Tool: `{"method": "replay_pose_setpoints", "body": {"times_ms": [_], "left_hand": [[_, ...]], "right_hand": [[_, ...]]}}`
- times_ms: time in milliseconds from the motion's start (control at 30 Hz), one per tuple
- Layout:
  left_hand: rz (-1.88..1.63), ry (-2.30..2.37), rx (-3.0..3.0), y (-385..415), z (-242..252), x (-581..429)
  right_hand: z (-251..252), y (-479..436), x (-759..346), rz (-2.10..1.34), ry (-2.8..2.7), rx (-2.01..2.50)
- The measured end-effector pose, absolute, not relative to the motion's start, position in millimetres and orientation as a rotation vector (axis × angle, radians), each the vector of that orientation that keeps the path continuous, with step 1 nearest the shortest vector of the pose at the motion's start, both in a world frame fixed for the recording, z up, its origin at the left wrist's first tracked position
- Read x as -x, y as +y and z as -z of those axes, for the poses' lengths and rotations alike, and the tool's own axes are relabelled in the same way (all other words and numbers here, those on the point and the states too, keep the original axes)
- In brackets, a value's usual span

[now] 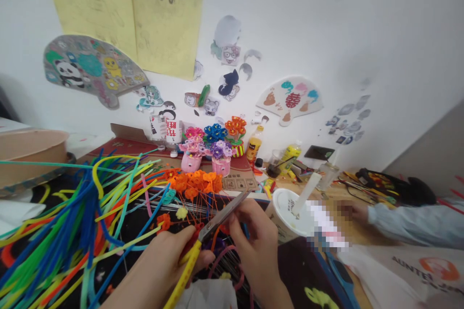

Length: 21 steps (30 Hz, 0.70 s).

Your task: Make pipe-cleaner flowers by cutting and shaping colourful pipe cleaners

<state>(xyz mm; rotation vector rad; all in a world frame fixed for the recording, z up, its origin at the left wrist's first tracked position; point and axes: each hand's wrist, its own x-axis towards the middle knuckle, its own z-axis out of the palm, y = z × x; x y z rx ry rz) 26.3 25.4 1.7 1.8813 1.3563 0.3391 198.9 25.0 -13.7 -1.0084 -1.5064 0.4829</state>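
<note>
Near the worktop's front edge, the left hand (170, 258) has a closed grip on scissors (217, 222), while the right hand (255, 244) pinches a pipe cleaner (216, 237) at the blades, seemingly to steady it.

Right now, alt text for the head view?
Left hand grips yellow-handled scissors, blades angled up, right hand close against them, beside a heap of coloured pipe cleaners. Orange pipe-cleaner flowers and a lidded cup sit beyond; another person's sleeve at right.
</note>
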Motion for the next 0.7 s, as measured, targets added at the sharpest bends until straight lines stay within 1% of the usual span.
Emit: {"method": "replay_pose_setpoints", "body": {"times_ms": [300, 533, 700], "left_hand": [[-0.365, 1.432, -1.973, 25, -5, -22], [-0.380, 1.425, -1.888, 20, 3, -19], [-0.328, 1.484, -2.014, 24, -4, -19]], "right_hand": [[10, 25, -200, -0.541, -1.489, 1.019], [1, 26, -202, -0.836, -1.278, 0.917], [-2, 28, -207, -1.036, -1.197, 0.860]]}}
